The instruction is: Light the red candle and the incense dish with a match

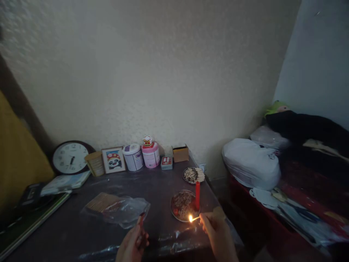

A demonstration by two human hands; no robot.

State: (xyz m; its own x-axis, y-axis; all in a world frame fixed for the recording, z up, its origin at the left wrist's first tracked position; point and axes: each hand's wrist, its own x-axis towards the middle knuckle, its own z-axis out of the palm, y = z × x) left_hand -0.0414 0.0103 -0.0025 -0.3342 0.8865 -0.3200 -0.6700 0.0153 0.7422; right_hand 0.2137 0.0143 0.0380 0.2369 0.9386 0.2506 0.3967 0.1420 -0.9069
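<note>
My right hand [216,233] pinches a lit match [195,219] between thumb and fingertips, its flame pointing left. The flame is at the near rim of a round metal plate [181,205] with reddish-brown stains. A red candle [197,195] stands upright at the plate's right side, and I see no flame on it. Lower and to the left, my left hand [133,241] is closed around a small, thin, dark reddish thing whose edge sticks up above the fingers; its kind is unclear. Behind the candle, a smaller plate [185,181] bears a heap of pale thin sticks [195,174].
A clear plastic bag [128,209] with brown card [102,202] lies left on the dark table [155,193]. Along the wall stand a clock [70,158], a panda picture [113,160], two tins [151,155] and an open carton [180,154]. The table's right edge is close by.
</note>
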